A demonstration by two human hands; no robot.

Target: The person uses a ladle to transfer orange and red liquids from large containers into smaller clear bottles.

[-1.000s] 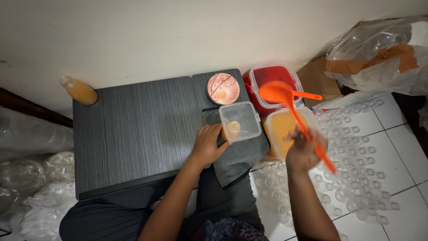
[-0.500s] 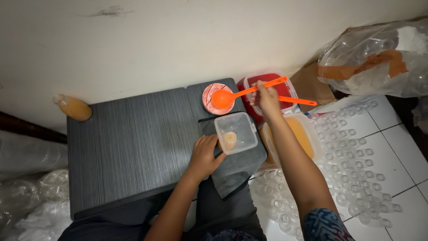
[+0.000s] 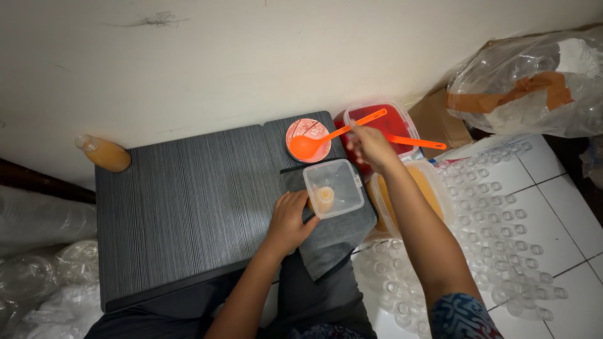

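Two hands busy. My right hand (image 3: 370, 145) pinches orange ladle (image 3: 333, 135) handle, bowl resting on pink floral saucer (image 3: 301, 127). Left hand (image 3: 290, 221) curls against clear square tub (image 3: 333, 187) holding small bottle (image 3: 325, 194). Risks: ladle tipping saucer, drips onto grey cloth (image 3: 333, 235), tub sliding.

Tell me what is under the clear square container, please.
Under the clear square container lies a dark grey cloth on the black table. The left hand covers the container's left edge, so that part is hidden.
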